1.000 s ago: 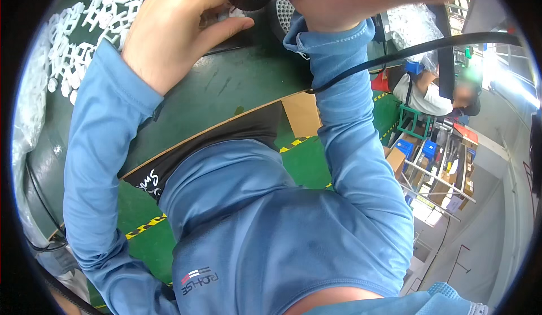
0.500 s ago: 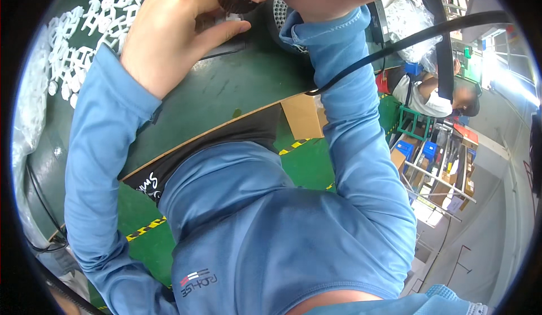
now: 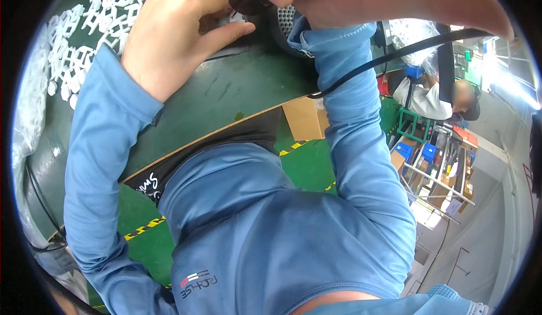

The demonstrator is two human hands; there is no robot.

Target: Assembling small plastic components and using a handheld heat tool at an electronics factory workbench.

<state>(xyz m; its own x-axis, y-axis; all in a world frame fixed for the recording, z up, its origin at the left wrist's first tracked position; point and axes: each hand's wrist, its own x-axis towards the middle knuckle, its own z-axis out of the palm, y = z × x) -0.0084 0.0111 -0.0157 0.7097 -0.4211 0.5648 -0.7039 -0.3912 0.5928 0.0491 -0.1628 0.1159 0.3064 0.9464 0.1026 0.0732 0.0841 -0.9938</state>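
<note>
At the top of the view, my right hand (image 3: 350, 1) closes round a dark tool with a ribbed, rounded end (image 3: 247, 0); most of the tool is hidden or cut off by the frame edge. My left hand (image 3: 175, 29) lies just left of that end, thumb and fingers curled together on a small whitish part (image 3: 237, 17) that shows only in a sliver. The ribbed end sits right over this part; whether they touch, I cannot tell. Many white plastic pieces (image 3: 104, 18) lie scattered on the green table (image 3: 226, 89) to the left of my left hand.
A grey perforated round thing (image 3: 286, 18) stands beside my right wrist. A black cable (image 3: 389, 58) loops over my right sleeve. Below the table's edge is a cardboard box (image 3: 305, 120). Clear plastic bags (image 3: 415, 35) lie at the far right, with a seated person (image 3: 429, 97) beyond.
My right hand and the dark tool have shifted slightly right, with a finger now reaching farther right. The cable has moved along. My left hand has moved only slightly.
</note>
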